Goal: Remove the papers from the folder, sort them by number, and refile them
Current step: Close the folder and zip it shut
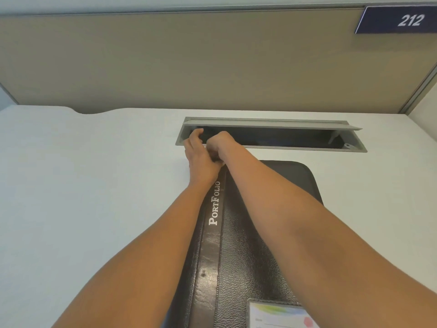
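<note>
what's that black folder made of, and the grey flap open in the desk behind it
Folder: looks like black leather or a faux leather; pebbled grain on the cover, a smoother glossy, creased strip along the spine. Real or imitation cannot be told.
Flap: matte grey, probably painted metal or hard plastic; thin, straight edges and an even dull sheen.

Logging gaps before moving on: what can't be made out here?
1. Head view: what the left hand and right hand hold at the far corner of the folder, hidden by the hands themselves.
2. Head view: label card text, blurred and cut off by the bottom edge.
</note>
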Demonstrator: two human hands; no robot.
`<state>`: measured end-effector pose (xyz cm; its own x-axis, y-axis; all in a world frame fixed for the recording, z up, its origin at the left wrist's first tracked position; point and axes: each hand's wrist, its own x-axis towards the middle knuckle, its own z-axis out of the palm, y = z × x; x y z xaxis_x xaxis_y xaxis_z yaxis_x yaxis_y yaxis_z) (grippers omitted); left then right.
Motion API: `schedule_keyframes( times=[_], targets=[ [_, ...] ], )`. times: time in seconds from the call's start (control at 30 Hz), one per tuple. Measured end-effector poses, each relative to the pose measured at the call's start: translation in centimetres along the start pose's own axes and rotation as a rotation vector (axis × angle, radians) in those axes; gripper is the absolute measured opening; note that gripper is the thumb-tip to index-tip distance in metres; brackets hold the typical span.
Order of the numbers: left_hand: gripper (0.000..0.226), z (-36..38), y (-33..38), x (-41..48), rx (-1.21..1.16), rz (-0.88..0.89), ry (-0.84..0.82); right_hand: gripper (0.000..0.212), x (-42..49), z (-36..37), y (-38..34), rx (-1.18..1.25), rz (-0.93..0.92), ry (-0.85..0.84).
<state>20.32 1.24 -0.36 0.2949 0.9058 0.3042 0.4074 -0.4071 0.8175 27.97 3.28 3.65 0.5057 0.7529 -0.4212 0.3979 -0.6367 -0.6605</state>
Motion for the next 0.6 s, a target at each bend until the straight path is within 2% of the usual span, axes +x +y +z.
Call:
schedule_keyframes(
  times=[0.07,0.17,0.27,0.37,0.43,0.5,0.6],
  targets=[
    [0.09,0.0,-0.1,0.1,-0.003,-0.014,-0.01,0.02,0.3,0.2,0.4,0.006,-0.02,-0.016],
    [0.096,-0.3,-0.2,0.3,0.015,-0.051,-0.032,0.014,0.5,0.8,1.2,0.055,-0.136,0.051],
    [0.08,-0.6,0.2,0.0,0.081,-0.043,-0.072,0.011,-0.8,1.2,2.5,0.186,-0.31,0.195],
    [0.056,-0.4,0.3,-1.2,0.222,0.015,-0.074,0.01,-3.0,1.5,5.4,0.003,-0.472,0.362],
    [0.049,-0.4,0.4,-2.4,0.293,0.046,-0.104,0.007,-4.8,1.3,7.6,-0.085,-0.521,0.435],
    [0.047,-0.7,0.5,-3.9,0.373,0.091,-0.169,0.01,-6.7,0.8,9.7,-0.189,-0.538,0.438],
    [0.042,-1.5,0.5,-6.8,0.488,0.158,-0.268,0.027,-10.1,0.0,12.5,-0.406,-0.53,0.359]
  ],
)
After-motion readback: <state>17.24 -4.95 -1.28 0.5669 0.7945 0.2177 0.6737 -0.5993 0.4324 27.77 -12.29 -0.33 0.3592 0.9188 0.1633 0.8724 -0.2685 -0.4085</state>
